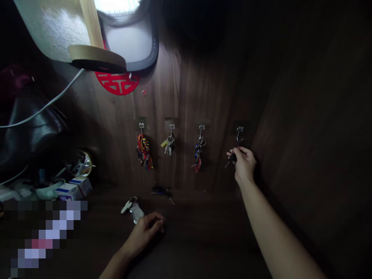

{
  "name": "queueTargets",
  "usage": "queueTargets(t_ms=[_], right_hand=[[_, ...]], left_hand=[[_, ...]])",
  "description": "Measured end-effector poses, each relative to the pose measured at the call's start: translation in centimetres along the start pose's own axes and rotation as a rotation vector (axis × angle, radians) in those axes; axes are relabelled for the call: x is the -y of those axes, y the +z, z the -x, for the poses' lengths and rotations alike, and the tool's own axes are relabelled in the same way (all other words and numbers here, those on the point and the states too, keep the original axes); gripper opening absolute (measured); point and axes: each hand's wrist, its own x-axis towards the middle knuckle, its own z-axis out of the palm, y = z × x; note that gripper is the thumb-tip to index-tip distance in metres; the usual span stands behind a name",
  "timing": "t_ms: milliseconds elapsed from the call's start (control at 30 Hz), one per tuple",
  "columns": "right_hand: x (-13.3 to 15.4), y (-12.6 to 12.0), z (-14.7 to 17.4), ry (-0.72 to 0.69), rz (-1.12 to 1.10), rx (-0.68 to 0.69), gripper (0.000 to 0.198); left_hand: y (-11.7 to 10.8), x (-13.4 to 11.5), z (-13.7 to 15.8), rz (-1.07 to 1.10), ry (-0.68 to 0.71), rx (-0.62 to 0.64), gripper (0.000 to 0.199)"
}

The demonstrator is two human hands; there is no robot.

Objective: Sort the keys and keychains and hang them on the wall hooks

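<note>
Going left to right, we have white-and-blue cartons at 8 o'clock, with a gold-rimmed round mirror above them, near 9. A red double-happiness cutout is at 10 o'clock on the wood-grain panel. The left hand lies at 7 o'clock on the dark ledge, fingers loosely curled; we can't tell whether thumb and forefinger meet or anything sits beneath them. At that hand's 10–11 o'clock is a silver key fob, contact unclear; at its 1 o'clock, a black key bunch. Three hooked bunches run from 9 o'clock past centre: braided multicoloured cords, yellow-tagged keys, blue-beaded keychain. At 3–4 o'clock the right hand pinches a black-headed key, blade pointing to 7, just below the rightmost hook. We can't see whether its ring is on the hook. Risks, we judge: a ring only half over the tip could drop the key, a downward tug could peel the adhesive mount, and dim light could cause a miss.
</note>
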Motion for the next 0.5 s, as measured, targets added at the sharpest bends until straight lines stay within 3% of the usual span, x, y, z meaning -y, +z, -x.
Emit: queueTargets(t_ms=[500], right_hand=[[-5.1,-4.5,6.8,0.239,0.094,0.070,0.038]], left_hand=[[-0.3,0.8,-0.2,-0.012,0.014,0.024,0.034]])
